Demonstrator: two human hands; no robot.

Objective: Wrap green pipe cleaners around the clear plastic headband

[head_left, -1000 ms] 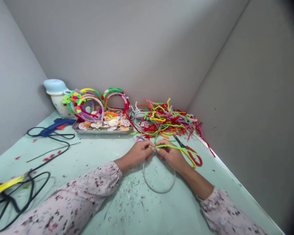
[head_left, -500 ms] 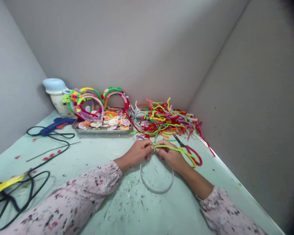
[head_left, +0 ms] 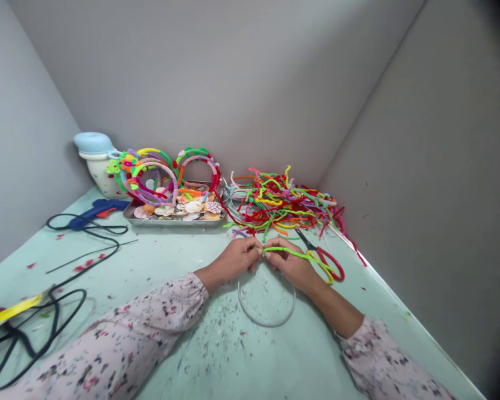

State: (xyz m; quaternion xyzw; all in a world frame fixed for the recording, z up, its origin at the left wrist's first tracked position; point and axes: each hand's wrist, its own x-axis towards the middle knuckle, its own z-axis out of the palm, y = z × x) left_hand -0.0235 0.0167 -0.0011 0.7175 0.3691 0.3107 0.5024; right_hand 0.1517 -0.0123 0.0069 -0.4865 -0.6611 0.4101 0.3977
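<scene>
Over the middle of the table, my left hand (head_left: pixel 238 258) and my right hand (head_left: pixel 290 263) meet fingertip to fingertip, both closed in a pinch. Between them is a bright green pipe cleaner (head_left: pixel 294 251), whose long end runs rightward over my right hand. A thin grey-white wire ring (head_left: pixel 267 325) hangs below the fingers; its upper part is hidden by my hands. Just right of my right hand lie scissors (head_left: pixel 325 263) with red and yellow handles, blades pointing away. The pipe cleaner's far end overlaps their handles.
A heap of colourful pipe cleaners (head_left: pixel 283 203) lies at the back right. Left of it, a metal tray (head_left: pixel 175 222) holds seashells and fuzzy wrapped hoops (head_left: pixel 154 180). A blue glue gun (head_left: pixel 94 214), its black cord (head_left: pixel 54 311) and a white cup (head_left: pixel 102 172) with blue lid occupy the left.
Almost nothing differs. Both hands keep their pinch at the same spot, with only a tiny shift of the fingers and the ring.
</scene>
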